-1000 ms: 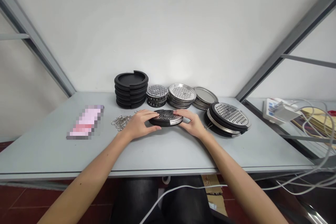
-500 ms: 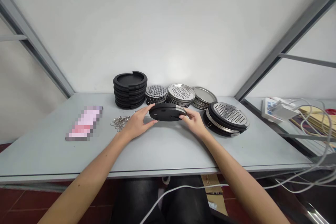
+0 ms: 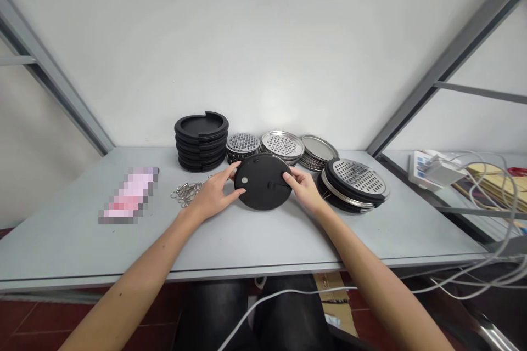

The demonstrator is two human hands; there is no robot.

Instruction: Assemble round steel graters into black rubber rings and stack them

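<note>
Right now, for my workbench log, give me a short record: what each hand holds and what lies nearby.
Left hand: grips the round black disc by its edge
Right hand: grips the opposite edge
Disc pose: tilted up, flat face toward the person
Nearby: notched black round trays, perforated steel discs, small metal key rings
Surface: pale grey table

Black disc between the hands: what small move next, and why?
Probably lay the black disc flat on the grey table: the left hand and right hand hold it by the rim, tilted up, its underside with a silver dot and a slot facing the camera.
</note>
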